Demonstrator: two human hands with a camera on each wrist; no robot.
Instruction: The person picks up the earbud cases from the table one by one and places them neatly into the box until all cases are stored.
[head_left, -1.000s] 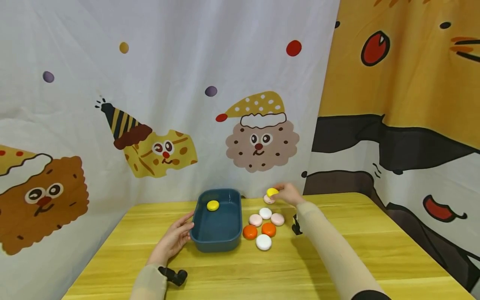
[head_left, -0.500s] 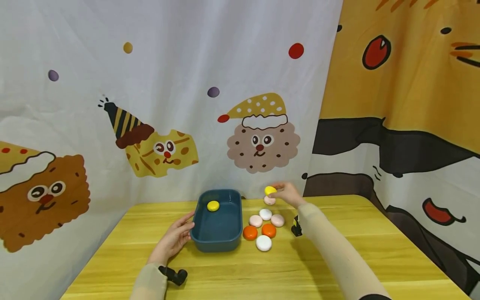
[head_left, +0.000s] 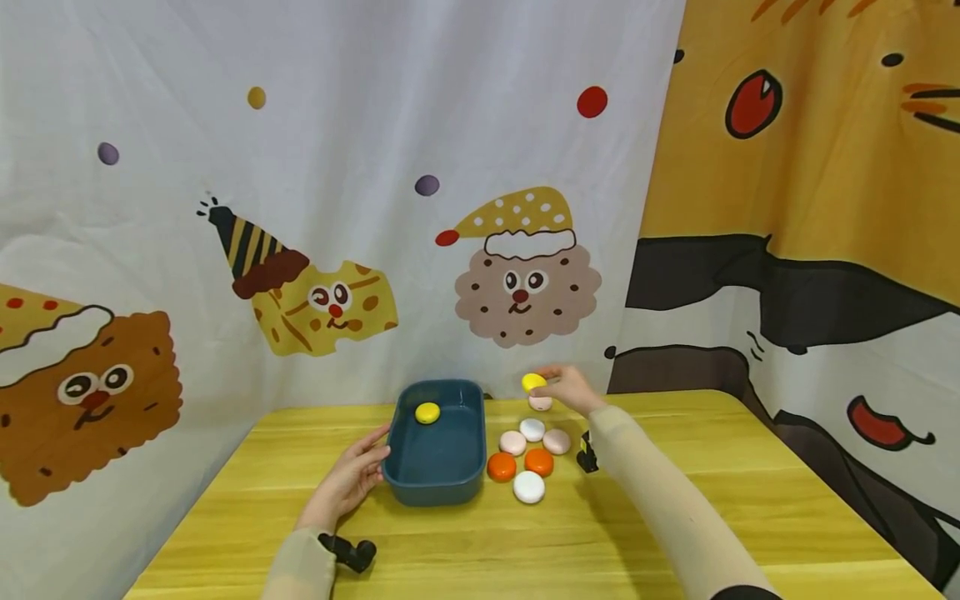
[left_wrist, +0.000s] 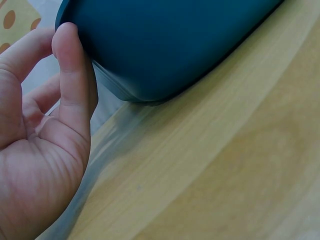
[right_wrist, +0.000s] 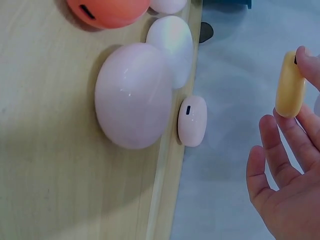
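Observation:
My right hand (head_left: 572,388) pinches a yellow rounded disc (head_left: 533,382) between thumb and fingertips at the far side of the table. In the right wrist view the disc (right_wrist: 289,90) is edge-on, with part of a dark mark showing by the thumb. Just below it in the head view sits a pink disc (head_left: 540,403), partly covered. My left hand (head_left: 347,482) holds the left side of a dark blue box (head_left: 435,493); its fingertips grip the rim in the left wrist view. One yellow disc (head_left: 427,412) lies inside the box, toward its far end.
Right of the box lie more discs: orange ones (head_left: 502,467), white ones (head_left: 528,487) and pink ones (head_left: 557,441). A small dark slot shows on the far pink disc (right_wrist: 192,121). A printed curtain (head_left: 360,83) hangs behind the wooden table (head_left: 465,550).
My right hand has drifted slightly left with the yellow disc, which has come off the pink disc it overlapped. The left hand and the box stay put.

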